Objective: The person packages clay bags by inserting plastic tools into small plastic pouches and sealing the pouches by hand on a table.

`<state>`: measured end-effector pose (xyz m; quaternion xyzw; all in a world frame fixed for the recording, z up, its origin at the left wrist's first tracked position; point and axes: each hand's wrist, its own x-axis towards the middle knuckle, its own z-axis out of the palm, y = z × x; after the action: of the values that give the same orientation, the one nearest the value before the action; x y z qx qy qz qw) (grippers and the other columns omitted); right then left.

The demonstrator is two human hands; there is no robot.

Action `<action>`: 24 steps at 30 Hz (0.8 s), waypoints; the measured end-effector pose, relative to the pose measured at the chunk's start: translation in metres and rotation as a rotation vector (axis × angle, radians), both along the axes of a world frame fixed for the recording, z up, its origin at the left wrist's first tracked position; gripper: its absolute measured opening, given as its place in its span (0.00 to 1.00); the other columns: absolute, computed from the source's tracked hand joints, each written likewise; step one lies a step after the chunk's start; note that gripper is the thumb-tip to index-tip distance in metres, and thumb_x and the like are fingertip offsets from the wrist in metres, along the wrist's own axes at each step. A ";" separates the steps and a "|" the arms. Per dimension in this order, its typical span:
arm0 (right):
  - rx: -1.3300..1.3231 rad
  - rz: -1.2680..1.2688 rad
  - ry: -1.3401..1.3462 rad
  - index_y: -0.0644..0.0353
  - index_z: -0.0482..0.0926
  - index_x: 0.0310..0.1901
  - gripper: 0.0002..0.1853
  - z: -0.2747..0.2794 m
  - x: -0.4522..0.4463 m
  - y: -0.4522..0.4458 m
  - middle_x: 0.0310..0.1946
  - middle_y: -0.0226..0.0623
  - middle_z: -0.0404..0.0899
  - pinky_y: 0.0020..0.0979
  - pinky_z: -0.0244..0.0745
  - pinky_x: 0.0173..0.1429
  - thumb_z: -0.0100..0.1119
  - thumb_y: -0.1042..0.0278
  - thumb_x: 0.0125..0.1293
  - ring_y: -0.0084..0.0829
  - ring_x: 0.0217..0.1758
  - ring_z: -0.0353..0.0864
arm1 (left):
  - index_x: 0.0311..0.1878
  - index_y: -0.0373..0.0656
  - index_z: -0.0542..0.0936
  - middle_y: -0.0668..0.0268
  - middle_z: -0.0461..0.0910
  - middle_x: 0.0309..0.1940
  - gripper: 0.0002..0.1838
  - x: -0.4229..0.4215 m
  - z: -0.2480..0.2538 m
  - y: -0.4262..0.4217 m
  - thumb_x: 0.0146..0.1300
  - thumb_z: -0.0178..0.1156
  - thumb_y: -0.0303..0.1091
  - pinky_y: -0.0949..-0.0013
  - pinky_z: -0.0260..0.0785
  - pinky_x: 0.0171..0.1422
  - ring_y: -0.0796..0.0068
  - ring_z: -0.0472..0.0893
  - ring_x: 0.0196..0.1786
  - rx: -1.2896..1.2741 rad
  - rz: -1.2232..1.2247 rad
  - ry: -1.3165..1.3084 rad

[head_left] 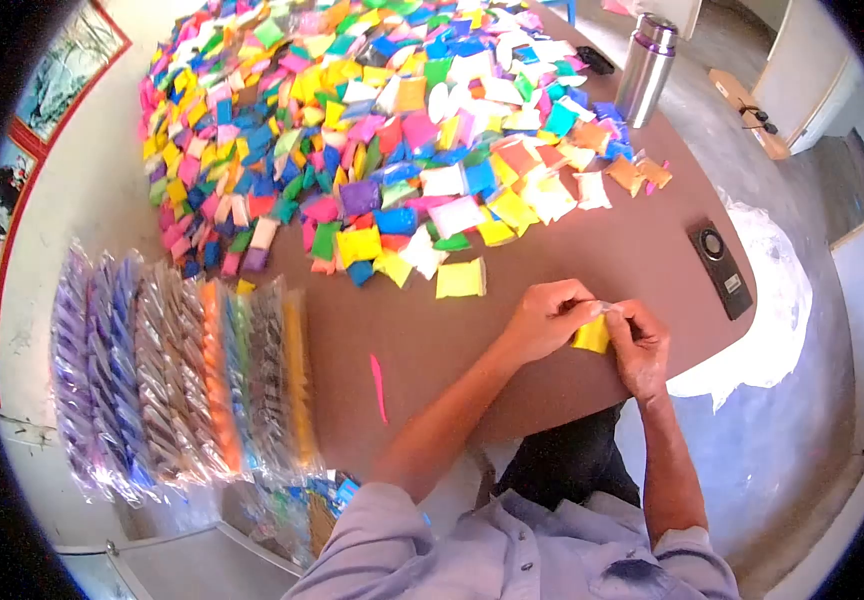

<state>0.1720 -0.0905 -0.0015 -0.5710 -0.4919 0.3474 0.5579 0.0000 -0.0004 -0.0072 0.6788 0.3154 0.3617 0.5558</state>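
Observation:
Near the front edge of the brown table (pixel 432 350), both hands pinch the clear upper edge of one small yellow packet (pixel 592 336). My left hand (pixel 550 318) is closed on that edge from the left, fingertips and thumb together. From the right, my right hand (pixel 642 345) grips the same edge, its fingertips almost meeting the left ones. The packet's yellow body hangs below the fingers. Another yellow packet (pixel 461 279) lies flat beyond my left hand, at the near side of a large heap of coloured packets (pixel 352 150).
Plastic-sleeved bundles of coloured twisted pieces (pixel 177 370) stand at the table's left. A pink strip (pixel 379 388) lies near my left forearm. At the right are a steel flask (pixel 646 72) and a black device with a round dial (pixel 721 270).

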 end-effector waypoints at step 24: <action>0.020 0.108 0.122 0.63 0.87 0.46 0.08 -0.022 0.009 -0.003 0.38 0.35 0.87 0.30 0.80 0.50 0.66 0.66 0.76 0.25 0.42 0.84 | 0.49 0.36 0.86 0.74 0.84 0.38 0.10 0.013 0.019 -0.075 0.77 0.67 0.34 0.76 0.73 0.45 0.85 0.79 0.40 -0.155 0.335 -0.033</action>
<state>0.1811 -0.0936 -0.0231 -0.5157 -0.4905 0.4063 0.5730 0.0128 -0.0758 0.0116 0.5660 0.4418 0.4349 0.5435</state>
